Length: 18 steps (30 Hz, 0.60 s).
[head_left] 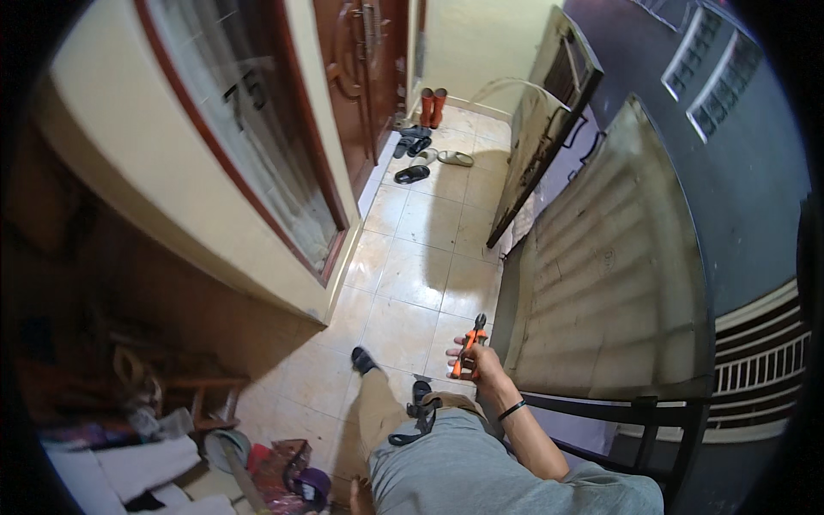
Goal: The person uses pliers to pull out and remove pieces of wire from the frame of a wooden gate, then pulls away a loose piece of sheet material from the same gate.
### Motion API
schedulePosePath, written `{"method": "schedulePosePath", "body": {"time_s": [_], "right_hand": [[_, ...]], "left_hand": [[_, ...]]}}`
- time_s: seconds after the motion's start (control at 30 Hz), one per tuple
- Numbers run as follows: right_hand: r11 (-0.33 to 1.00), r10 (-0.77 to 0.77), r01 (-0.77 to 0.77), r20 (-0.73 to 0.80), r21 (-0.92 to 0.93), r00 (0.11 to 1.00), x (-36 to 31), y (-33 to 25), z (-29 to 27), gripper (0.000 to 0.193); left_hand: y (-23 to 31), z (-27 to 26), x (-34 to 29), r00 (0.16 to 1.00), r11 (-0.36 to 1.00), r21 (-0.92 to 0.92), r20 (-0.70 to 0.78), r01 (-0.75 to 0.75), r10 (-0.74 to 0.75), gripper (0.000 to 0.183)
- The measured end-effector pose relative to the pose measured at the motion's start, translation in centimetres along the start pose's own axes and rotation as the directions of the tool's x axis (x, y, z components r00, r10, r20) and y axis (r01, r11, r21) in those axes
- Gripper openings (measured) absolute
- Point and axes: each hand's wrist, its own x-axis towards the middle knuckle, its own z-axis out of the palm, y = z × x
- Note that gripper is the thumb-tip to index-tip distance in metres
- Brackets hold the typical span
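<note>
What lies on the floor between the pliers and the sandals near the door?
Only bare floor tiles lie between the pliers and the sandals, in the head view.

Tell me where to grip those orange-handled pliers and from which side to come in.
Grip the pliers around both orange handles, below the dark head, coming from the handle end. The right hand already holds them that way, head pointing up and away. The handles are the long, covered part; the head tapers.
</note>
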Motion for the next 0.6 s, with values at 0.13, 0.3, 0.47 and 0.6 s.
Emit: {"method": "schedulePosePath", "body": {"time_s": [0.13, 0.3, 0.47, 0.6], "right_hand": [[0.978, -0.098, 0.092, 0.025, 0.185, 0.995, 3.8, -9.5, -0.7, 0.054], [0.947, -0.164, 0.168, -0.038, 0.274, 0.986, 11.5, -17.0, -1.4, 0.052], [0.911, -0.174, 0.249, -0.242, 0.328, 0.955, 20.6, -27.3, -3.2, 0.048], [0.84, -0.24, 0.353, -0.302, 0.412, 0.923, 23.3, -35.9, -3.4, 0.042]], "left_hand": [[12.6, 3.0, -4.5, 0.984, 0.998, -0.045, 0.166, -0.05, 0.057, 0.044], [25.8, 13.6, -2.6, 0.966, 0.914, 0.407, -0.239, 0.004, 0.102, 0.04], [45.8, 34.7, 5.5, 0.951, 0.525, 0.822, 0.061, -0.221, 0.304, 0.036], [59.8, 57.9, 7.8, 0.581, -0.03, 0.732, 0.565, -0.681, 0.586, 0.05]]}}
